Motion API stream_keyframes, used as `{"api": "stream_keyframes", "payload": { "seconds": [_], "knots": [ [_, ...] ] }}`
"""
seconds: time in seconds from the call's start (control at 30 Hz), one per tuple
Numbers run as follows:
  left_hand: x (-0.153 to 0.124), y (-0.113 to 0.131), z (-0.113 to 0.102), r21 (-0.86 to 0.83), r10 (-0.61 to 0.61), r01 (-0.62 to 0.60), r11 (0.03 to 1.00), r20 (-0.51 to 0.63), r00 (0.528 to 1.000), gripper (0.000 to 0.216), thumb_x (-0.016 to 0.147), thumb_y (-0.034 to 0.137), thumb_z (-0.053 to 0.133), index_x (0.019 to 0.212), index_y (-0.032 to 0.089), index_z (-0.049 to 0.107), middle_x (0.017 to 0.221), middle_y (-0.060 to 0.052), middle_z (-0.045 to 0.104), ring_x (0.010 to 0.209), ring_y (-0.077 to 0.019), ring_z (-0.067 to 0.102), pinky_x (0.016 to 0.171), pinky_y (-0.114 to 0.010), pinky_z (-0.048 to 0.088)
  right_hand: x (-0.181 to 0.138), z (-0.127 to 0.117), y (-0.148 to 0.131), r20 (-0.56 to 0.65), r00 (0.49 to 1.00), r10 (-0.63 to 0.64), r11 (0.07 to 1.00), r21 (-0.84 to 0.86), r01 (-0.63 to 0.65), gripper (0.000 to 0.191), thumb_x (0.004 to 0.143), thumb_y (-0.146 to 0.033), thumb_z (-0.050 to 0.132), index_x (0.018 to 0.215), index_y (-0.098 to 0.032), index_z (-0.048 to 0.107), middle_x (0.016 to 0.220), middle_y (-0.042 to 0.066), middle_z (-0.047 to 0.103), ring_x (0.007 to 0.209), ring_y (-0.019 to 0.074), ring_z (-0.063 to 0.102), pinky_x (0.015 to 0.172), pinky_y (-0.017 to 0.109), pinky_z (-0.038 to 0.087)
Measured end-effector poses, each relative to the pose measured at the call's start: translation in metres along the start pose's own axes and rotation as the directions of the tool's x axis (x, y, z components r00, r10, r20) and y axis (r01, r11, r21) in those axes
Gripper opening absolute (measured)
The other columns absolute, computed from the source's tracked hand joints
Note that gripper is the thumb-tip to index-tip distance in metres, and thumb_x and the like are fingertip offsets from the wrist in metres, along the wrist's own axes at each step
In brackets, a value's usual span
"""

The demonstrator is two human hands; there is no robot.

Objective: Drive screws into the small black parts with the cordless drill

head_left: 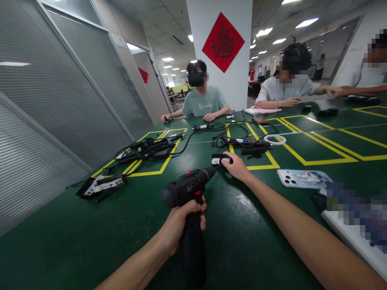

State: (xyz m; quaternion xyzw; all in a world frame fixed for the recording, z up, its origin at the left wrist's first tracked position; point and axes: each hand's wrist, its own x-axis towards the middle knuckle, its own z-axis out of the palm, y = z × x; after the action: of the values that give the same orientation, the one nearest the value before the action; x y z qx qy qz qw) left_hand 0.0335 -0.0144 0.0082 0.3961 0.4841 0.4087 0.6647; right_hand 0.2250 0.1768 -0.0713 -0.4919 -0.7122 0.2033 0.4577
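Note:
My left hand [184, 219] is wrapped round the handle of a black cordless drill [187, 187] with red buttons. The drill points forward and to the right, over the green table [136, 245]. At its tip, my right hand [236, 165] grips a small black-and-white block [217, 160] between thumb and fingers. The drill's tip is close to that block; whether they touch, I cannot tell.
Black cables and parts [151, 149] lie left, with a black-and-white piece [102, 185] nearer me. More cables, a white tape ring [274, 139] and a phone [302, 178] are on the right. Several people sit across the table, one in a green shirt [205, 102].

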Motion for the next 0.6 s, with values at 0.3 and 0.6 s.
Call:
{"api": "stream_keyframes", "payload": {
  "seconds": [0.3, 0.6],
  "knots": [
    [-0.0001, -0.0033, -0.002, -0.001, 0.021, -0.021, 1.0, 0.007, 1.0, 0.019, 0.075, 0.021, 0.048, 0.093, 0.015, 0.052, 0.08, -0.001, 0.051, 0.049, -0.01, 0.051, 0.055, -0.027, 0.041, -0.0004, -0.0007, -0.0012, 0.001, 1.0, 0.004, 1.0, -0.011, -0.004, 0.038, 0.078, -0.031, 0.052, 0.115, -0.022, 0.057, 0.113, 0.005, 0.06, 0.102, 0.0187, 0.056, 0.093, 0.031, 0.041],
    [0.0007, -0.0039, -0.0021, -0.014, 0.026, -0.026, 1.0, -0.001, 1.0, 0.02, 0.074, 0.023, 0.051, 0.092, 0.015, 0.053, 0.077, -0.001, 0.052, 0.049, -0.0105, 0.052, 0.054, -0.026, 0.042, -0.0012, -0.0016, -0.0028, 0.0, 1.0, -0.003, 1.0, -0.023, 0.003, 0.038, 0.079, -0.031, 0.052, 0.115, -0.022, 0.057, 0.113, 0.006, 0.06, 0.102, 0.0189, 0.056, 0.093, 0.031, 0.04]
  ]
}}
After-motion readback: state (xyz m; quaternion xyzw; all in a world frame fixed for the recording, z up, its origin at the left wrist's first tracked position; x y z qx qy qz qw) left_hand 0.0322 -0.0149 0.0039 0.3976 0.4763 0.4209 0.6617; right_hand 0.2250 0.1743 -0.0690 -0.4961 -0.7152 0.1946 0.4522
